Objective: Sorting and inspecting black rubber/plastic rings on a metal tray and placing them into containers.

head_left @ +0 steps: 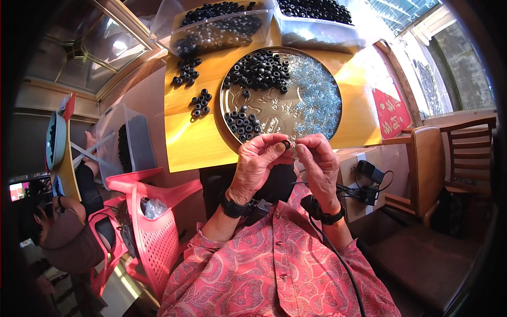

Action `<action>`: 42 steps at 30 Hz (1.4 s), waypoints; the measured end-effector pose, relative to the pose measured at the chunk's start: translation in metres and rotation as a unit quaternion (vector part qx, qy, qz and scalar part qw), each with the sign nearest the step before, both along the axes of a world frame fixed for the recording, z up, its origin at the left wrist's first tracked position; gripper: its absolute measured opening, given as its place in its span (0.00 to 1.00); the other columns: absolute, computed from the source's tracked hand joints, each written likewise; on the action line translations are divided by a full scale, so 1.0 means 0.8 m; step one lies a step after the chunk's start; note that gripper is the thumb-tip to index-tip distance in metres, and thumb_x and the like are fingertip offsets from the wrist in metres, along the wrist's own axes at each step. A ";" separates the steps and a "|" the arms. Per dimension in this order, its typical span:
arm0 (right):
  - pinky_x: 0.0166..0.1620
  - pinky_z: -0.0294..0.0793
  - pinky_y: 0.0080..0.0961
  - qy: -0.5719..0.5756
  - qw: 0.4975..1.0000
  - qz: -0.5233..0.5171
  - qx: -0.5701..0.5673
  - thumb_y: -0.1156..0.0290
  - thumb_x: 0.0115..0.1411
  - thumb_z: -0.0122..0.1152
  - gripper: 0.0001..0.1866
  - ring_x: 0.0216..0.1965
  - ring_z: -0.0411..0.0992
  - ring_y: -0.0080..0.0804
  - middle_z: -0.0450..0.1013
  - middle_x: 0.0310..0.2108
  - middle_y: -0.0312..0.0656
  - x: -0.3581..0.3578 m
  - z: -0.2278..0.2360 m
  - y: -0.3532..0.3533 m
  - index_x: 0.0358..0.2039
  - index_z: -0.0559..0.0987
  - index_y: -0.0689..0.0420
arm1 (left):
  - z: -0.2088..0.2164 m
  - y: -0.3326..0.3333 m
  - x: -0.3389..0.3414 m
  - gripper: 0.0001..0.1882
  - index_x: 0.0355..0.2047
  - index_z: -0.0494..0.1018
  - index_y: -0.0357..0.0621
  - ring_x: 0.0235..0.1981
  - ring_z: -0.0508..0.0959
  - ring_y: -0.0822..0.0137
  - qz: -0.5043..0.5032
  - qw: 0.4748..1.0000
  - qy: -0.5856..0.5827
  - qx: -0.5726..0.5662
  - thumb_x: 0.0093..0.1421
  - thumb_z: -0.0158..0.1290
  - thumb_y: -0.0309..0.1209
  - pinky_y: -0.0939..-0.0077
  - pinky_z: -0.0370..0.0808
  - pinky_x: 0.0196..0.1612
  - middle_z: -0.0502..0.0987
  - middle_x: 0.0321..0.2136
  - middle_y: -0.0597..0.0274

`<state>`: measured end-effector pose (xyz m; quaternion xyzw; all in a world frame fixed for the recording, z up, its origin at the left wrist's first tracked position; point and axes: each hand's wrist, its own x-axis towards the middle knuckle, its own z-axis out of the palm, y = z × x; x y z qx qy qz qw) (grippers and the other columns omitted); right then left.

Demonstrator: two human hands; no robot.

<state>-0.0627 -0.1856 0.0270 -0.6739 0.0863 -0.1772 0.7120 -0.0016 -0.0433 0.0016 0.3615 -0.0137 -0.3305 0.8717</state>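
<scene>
My left hand point(254, 162) pinches a small black ring-shaped part point(286, 144) between thumb and fingers. Close beside it, my right hand point(319, 160) has thumb and forefinger pressed together; whatever is between them is too small to make out. Both hands are over the near rim of a round metal tray point(273, 113). A large heap of black rings point(261, 70) lies at the tray's far left, and a smaller cluster of them point(243, 126) at its near left. Tiny clear bluish pieces point(318, 98) cover the tray's right side.
The tray rests on a yellow table point(185, 145), with loose black rings point(200, 103) left of it. Two clear plastic bins point(219, 31) of black parts stand behind. A pink plastic chair point(156, 232) and another person point(68, 232) are at left; wooden chairs point(426, 174) at right.
</scene>
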 end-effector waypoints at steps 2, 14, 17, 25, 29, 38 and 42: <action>0.36 0.70 0.14 -0.015 1.000 0.000 -0.025 0.79 0.61 0.58 0.03 0.32 0.71 0.18 0.68 0.32 0.36 0.001 0.000 0.001 0.35 0.76 0.64 | 0.000 0.001 0.000 0.12 0.46 0.73 0.35 0.36 0.81 0.64 0.000 1.000 0.001 0.005 0.62 0.53 0.24 0.68 0.81 0.42 0.80 0.36 0.53; 0.30 0.70 0.16 -0.022 0.969 0.016 -0.244 0.79 0.54 0.65 0.07 0.26 0.72 0.21 0.71 0.28 0.37 0.000 0.011 0.003 0.32 0.76 0.61 | 0.005 0.014 -0.002 0.10 0.42 0.76 0.35 0.32 0.80 0.72 0.010 0.986 -0.120 0.114 0.61 0.54 0.25 0.82 0.78 0.38 0.79 0.33 0.62; 0.30 0.70 0.14 0.010 0.989 0.076 -0.127 0.78 0.53 0.67 0.07 0.26 0.71 0.17 0.72 0.27 0.35 -0.009 0.004 -0.009 0.30 0.75 0.61 | 0.011 0.026 -0.001 0.09 0.41 0.77 0.35 0.31 0.80 0.73 -0.033 0.976 -0.174 0.125 0.61 0.54 0.24 0.83 0.77 0.37 0.78 0.33 0.63; 0.36 0.72 0.14 0.175 0.945 0.224 0.161 0.79 0.55 0.66 0.06 0.31 0.72 0.17 0.75 0.29 0.34 -0.023 0.017 0.005 0.30 0.75 0.61 | 0.027 0.066 0.005 0.11 0.44 0.76 0.35 0.30 0.79 0.74 -0.207 0.965 -0.139 0.077 0.61 0.55 0.26 0.81 0.78 0.36 0.79 0.30 0.61; 0.35 0.71 0.15 0.197 0.946 0.211 0.150 0.74 0.57 0.65 0.06 0.32 0.71 0.16 0.74 0.28 0.33 -0.016 0.030 0.007 0.31 0.76 0.61 | 0.017 0.064 -0.001 0.13 0.44 0.75 0.34 0.29 0.79 0.72 -0.160 0.979 -0.112 0.050 0.61 0.55 0.28 0.79 0.78 0.35 0.79 0.29 0.60; 0.30 0.70 0.20 0.097 0.957 0.158 -0.224 0.75 0.59 0.60 0.06 0.28 0.73 0.26 0.74 0.28 0.38 0.029 0.060 0.001 0.36 0.78 0.63 | -0.001 0.069 -0.005 0.14 0.43 0.75 0.31 0.29 0.80 0.69 -0.055 0.998 -0.017 -0.017 0.61 0.56 0.30 0.74 0.79 0.36 0.78 0.30 0.57; 0.39 0.73 0.32 0.013 0.893 0.169 -0.417 0.80 0.56 0.54 0.12 0.36 0.75 0.45 0.74 0.37 0.48 0.076 0.064 0.014 0.42 0.76 0.64 | -0.001 0.073 -0.005 0.13 0.45 0.74 0.32 0.29 0.80 0.71 -0.053 0.999 -0.011 -0.010 0.62 0.54 0.28 0.76 0.79 0.36 0.79 0.29 0.58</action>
